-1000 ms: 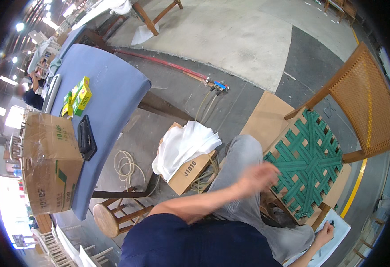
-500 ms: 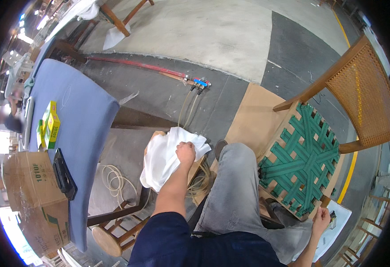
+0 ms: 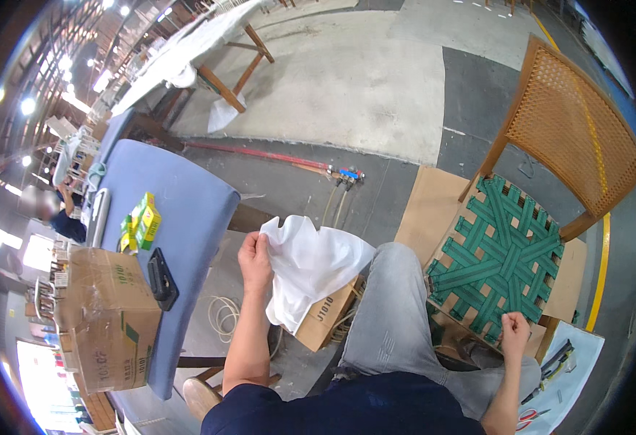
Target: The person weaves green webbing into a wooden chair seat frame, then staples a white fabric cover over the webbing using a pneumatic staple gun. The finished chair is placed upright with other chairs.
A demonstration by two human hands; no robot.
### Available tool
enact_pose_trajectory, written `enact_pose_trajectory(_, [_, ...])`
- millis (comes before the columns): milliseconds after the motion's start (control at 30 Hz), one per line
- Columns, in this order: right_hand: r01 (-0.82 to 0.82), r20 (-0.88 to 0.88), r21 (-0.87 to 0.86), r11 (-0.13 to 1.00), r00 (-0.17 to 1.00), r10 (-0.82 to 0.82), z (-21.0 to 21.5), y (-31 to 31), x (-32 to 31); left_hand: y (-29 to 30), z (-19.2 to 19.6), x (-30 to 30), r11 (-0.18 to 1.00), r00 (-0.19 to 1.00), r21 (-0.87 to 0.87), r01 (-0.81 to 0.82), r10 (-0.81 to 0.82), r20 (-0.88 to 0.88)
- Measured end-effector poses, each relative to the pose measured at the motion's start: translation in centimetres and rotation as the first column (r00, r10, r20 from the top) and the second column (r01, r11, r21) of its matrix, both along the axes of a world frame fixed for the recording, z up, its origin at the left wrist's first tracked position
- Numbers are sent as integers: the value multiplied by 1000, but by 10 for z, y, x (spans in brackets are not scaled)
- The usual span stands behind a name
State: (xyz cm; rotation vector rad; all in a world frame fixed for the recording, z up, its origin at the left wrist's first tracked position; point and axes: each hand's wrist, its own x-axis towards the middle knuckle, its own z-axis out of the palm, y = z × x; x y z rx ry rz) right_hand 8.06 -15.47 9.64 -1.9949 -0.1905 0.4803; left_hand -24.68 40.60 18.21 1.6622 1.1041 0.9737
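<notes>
While the long table with the blue padded top [image 3: 180,177] slants away at my left, the wooden chair [image 3: 580,134] stands at my right, its cane back on the far side and its seat [image 3: 505,257] of woven green straps just beside my bent knee. A big taped carton [image 3: 108,312] sits at the table's near end. Between the table and my knee is a smaller carton [image 3: 327,316], partly covered by a white cloth [image 3: 314,261].

I have my left arm stretched forward, the elbow only slightly bent and the forearm nearly straight ahead. My left hand [image 3: 255,259] has its fingers closed on the cloth's upper left corner, thumb against them, holding that corner up; the rest drapes down over the small carton. My right forearm angles up and forward from the lower edge, and my right hand [image 3: 514,332] is at the near edge of the green seat, back upward, fingers curled in. I cannot tell whether they pinch anything. Near that wrist, on a pale blue sheet [image 3: 580,373], lie a black-handled tool [image 3: 556,362] and red-handled scissors [image 3: 528,417].
</notes>
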Motion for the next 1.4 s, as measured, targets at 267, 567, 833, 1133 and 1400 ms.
enact_pose_trajectory(267, [-258, 170, 142, 956, 957, 233, 77, 92, 27, -58, 185, 73, 896, 899, 189, 402, -425, 107])
enact_pose_trajectory(567, [-777, 735, 70, 626, 464, 495, 281, 217, 49, -142, 325, 106, 694, 750, 440, 570, -658, 68])
enact_pose_trajectory(833, [-961, 510, 258, 100, 223, 831, 289, 308, 13, -195, 367, 145, 534, 487, 476, 699, -842, 231])
enact_pose_trajectory(1133, [-485, 413, 855, -182, 427, 804, 303, 274, 8, -196, 363, 188, 475, 640, 536, 698, -750, -168])
enact_pose_trajectory(1400, [-758, 305, 584, 292, 538, 786, 257, 244, 28, -182, 375, 236, 526, 646, 655, 543, -759, 74])
